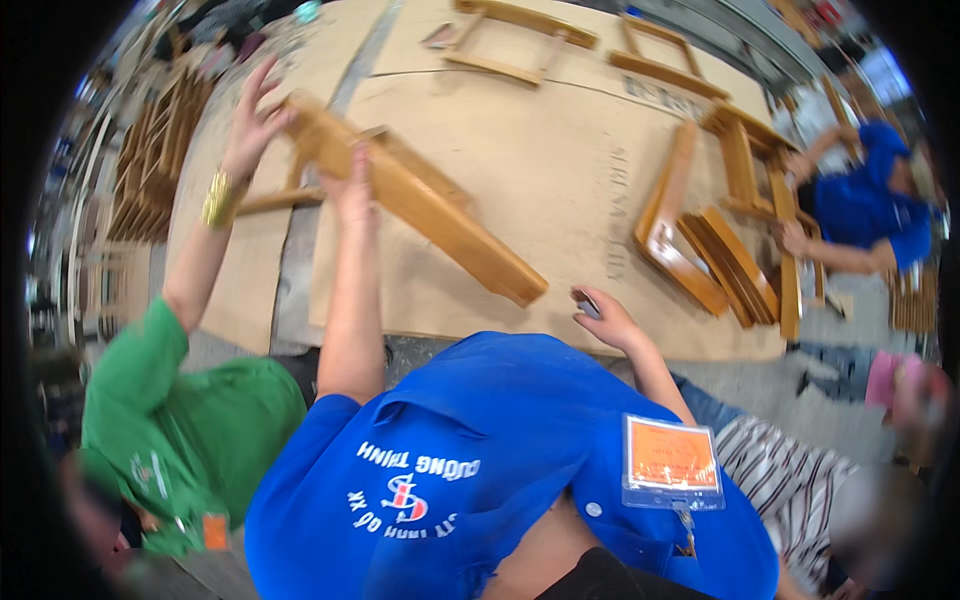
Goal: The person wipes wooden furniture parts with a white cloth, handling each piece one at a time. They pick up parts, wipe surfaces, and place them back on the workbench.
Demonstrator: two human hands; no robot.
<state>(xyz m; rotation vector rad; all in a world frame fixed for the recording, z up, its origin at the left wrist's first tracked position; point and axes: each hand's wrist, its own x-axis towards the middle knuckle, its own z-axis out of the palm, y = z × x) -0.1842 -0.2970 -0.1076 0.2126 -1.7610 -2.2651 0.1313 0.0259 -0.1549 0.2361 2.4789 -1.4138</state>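
Note:
A varnished wooden furniture frame (430,215), with a broad front board and another bar behind it, slants over the cardboard-covered table. My left hand (352,190) grips its board near the upper left end, thumb and fingers pressed to the wood. At that same end, a green-sleeved co-worker's hand (252,128) with a gold wristband is spread against or close beside the wood. To the right of the frame's lower end, my right hand (612,322) is closed on a small dark flat object (587,304), whose kind I cannot make out.
L-shaped wooden parts (668,225) and curved slats (735,265) lie on the table (510,130) at right. More frames (520,40) rest at the far edge. A blue-shirted person (870,195) handles a frame at right. Stacked frames (160,150) stand at left.

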